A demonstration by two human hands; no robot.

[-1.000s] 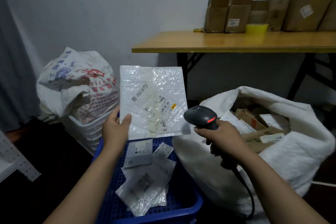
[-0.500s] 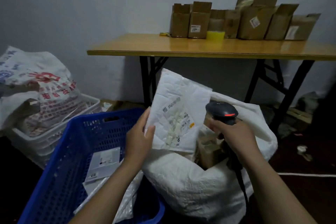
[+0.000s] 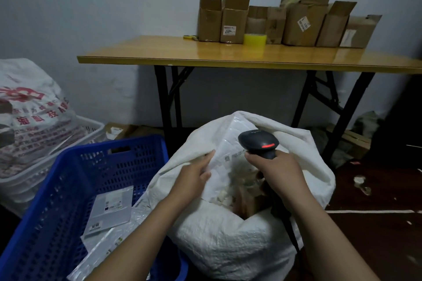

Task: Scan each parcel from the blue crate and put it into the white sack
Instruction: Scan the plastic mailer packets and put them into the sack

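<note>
My left hand (image 3: pixel 194 175) holds a white bubble-wrap parcel (image 3: pixel 230 143) by its left edge, and the parcel sits partly inside the mouth of the white sack (image 3: pixel 228 242). The parcel's lower part is hidden among the sack's contents. My right hand (image 3: pixel 277 171) grips a black barcode scanner (image 3: pixel 259 142) with a red light, held over the sack opening. The blue crate (image 3: pixel 57 212) stands to the left of the sack and holds several flat plastic parcels (image 3: pixel 109 210).
A wooden folding table (image 3: pixel 228 57) stands behind the sack, with several cardboard boxes (image 3: pixel 296 23) and a yellow item (image 3: pixel 255 39) on top. A printed white bag (image 3: pixel 29 109) sits in a white basket (image 3: pixel 57 155) at the left. Debris lies on the dark floor at the right.
The parcel has gone from held up beside the scanner, over the blue crate, down into the sack's mouth. My view has turned right towards the sack.
</note>
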